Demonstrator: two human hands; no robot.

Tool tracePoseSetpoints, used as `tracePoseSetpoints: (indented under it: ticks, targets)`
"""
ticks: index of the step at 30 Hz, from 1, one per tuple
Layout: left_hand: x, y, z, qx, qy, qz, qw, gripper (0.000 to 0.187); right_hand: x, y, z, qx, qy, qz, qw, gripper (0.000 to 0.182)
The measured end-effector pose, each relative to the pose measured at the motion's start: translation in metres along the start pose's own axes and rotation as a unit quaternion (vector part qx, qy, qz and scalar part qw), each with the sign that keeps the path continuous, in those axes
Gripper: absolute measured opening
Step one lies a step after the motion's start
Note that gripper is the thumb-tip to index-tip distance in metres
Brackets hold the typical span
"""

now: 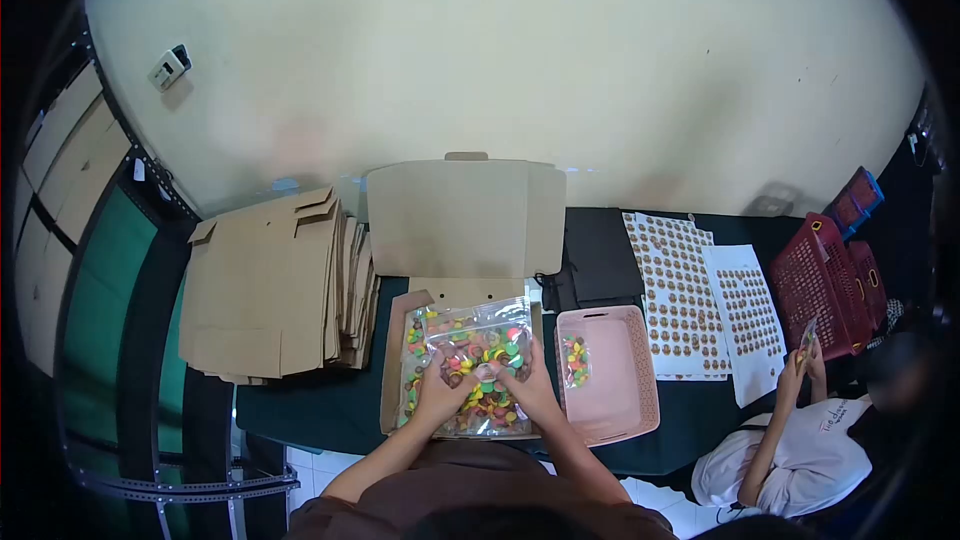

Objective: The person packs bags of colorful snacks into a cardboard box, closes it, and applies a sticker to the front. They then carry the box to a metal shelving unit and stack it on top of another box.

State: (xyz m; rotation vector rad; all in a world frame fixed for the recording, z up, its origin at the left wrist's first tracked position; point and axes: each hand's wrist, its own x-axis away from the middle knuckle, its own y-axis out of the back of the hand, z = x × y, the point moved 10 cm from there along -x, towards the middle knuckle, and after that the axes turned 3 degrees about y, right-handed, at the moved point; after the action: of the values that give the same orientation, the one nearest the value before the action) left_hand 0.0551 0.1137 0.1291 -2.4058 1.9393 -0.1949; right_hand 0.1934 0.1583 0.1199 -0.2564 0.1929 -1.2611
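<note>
An open cardboard box (390,405) lies in front of me with its lid (450,220) raised against the wall. Clear zip bags filled with colourful round candies fill the box. My left hand (443,397) grips the upper candy bag (490,405) from its left side, and my right hand (533,392) holds its right side. Both thumbs press on the front of the plastic near the middle. Some fingers are hidden by the bag. More bagged candies (411,365) show along the box's left side.
At left stands a stack of folded cardboard boxes (262,290). To the right, a pink basket (610,410) holds a small candy bag (576,362). Beyond are black pouches (603,260), sticker sheets (680,290) and a red basket (815,285). Another person (800,450) sits at far right, holding something small.
</note>
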Motion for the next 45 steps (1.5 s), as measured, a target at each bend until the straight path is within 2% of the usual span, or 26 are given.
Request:
tracePoseSetpoints:
  ticks: [1,3,4,6,7,9,11,12,13,15,17,19,20,21,23,24,27,31,32,33,35,37,39,40,43,45]
  targets:
    - [0.0,0.002,0.007,0.0,0.001,-0.001,1.0,0.052,-0.001,0.002,0.0,0.021,0.012,0.002,1.0,0.064]
    - [0.0,-0.006,0.009,-0.056,-0.043,0.052,0.996,0.063,-0.002,0.005,-0.001,0.061,0.037,0.005,0.997,0.063]
    - [0.001,-0.008,0.011,-0.069,-0.018,0.064,0.995,0.071,-0.002,0.005,-0.003,0.061,0.037,0.006,0.997,0.063]
    - [0.005,-0.01,-0.001,-0.073,-0.026,0.051,0.996,0.069,-0.003,0.016,-0.017,-0.008,-0.031,-0.053,0.998,0.064]
    - [0.005,-0.009,-0.005,-0.077,-0.034,0.039,0.996,0.066,-0.002,0.014,-0.013,-0.008,-0.031,-0.052,0.998,0.064]
    - [0.001,-0.002,0.011,-0.106,-0.039,0.03,0.993,0.066,0.002,-0.001,0.01,0.04,0.04,0.008,0.998,0.056]
    - [-0.002,-0.003,0.015,-0.077,-0.018,0.037,0.996,0.064,0.002,0.001,0.01,0.054,0.048,0.002,0.997,0.054]
    - [0.003,-0.008,0.009,-0.037,0.02,0.046,0.998,0.059,0.001,0.002,0.011,0.067,0.057,-0.001,0.996,0.052]
    - [0.003,-0.01,0.006,-0.037,0.02,0.046,0.998,0.059,0.001,0.004,0.008,0.067,0.058,-0.002,0.996,0.052]
    - [0.003,-0.013,-0.004,-0.07,-0.012,0.057,0.996,0.056,-0.001,0.015,-0.008,0.027,0.002,-0.048,0.998,0.051]
    - [0.001,-0.007,0.005,-0.095,-0.046,0.052,0.993,0.059,-0.004,0.011,-0.005,0.023,0.009,-0.027,0.999,0.056]
    - [-0.002,0.001,0.008,-0.041,-0.002,0.02,0.999,0.062,-0.001,-0.002,0.009,0.023,0.036,0.018,0.999,0.06]
    - [0.0,0.0,0.003,-0.021,-0.011,0.026,0.999,0.064,0.0,-0.001,-0.004,0.036,-0.009,0.032,0.999,0.068]
    - [0.001,0.0,0.005,-0.02,-0.009,0.025,0.999,0.064,0.002,0.0,-0.004,0.037,-0.011,0.032,0.999,0.068]
    - [0.0,0.004,0.014,0.0,0.012,0.023,1.0,0.059,0.003,-0.008,-0.002,0.062,-0.006,0.066,0.996,0.076]
    - [0.001,0.006,0.018,-0.018,0.023,0.013,0.999,0.054,0.003,-0.011,-0.001,0.029,-0.002,0.081,0.996,0.08]
    - [0.002,0.004,0.009,0.003,-0.024,0.01,1.0,0.052,0.0,-0.004,-0.011,0.02,0.001,0.05,0.999,0.081]
    - [-0.001,0.006,0.01,-0.027,-0.027,0.027,0.999,0.053,0.004,-0.007,-0.01,0.002,0.001,0.044,0.999,0.076]
    - [0.0,0.002,0.01,-0.009,-0.017,0.037,0.999,0.055,0.002,0.005,-0.026,0.065,0.012,0.031,0.997,0.074]
    - [0.001,0.001,0.01,-0.006,-0.019,0.039,0.999,0.055,0.002,0.006,-0.021,0.068,0.014,0.029,0.997,0.074]
    - [0.002,0.003,0.022,0.001,0.025,0.029,0.999,0.055,0.004,0.0,-0.012,0.049,0.005,0.044,0.998,0.07]
    - [-0.002,0.002,0.019,0.002,0.012,0.036,0.999,0.055,0.001,-0.002,-0.006,0.009,0.004,0.029,1.0,0.065]
    - [-0.002,0.001,0.017,0.001,-0.004,0.049,0.999,0.054,0.003,0.008,-0.02,0.022,-0.063,-0.013,0.998,0.063]
    - [-0.003,0.004,0.02,0.001,-0.004,0.049,0.999,0.054,0.002,0.005,-0.016,0.007,-0.05,-0.017,0.999,0.064]
    - [-0.009,0.011,0.033,0.029,0.014,0.052,0.998,0.054,-0.003,-0.007,-0.013,0.028,-0.024,0.036,0.999,0.064]
    - [-0.01,0.019,0.033,0.022,0.013,0.03,0.999,0.053,-0.003,-0.01,-0.015,0.045,-0.009,0.038,0.998,0.059]
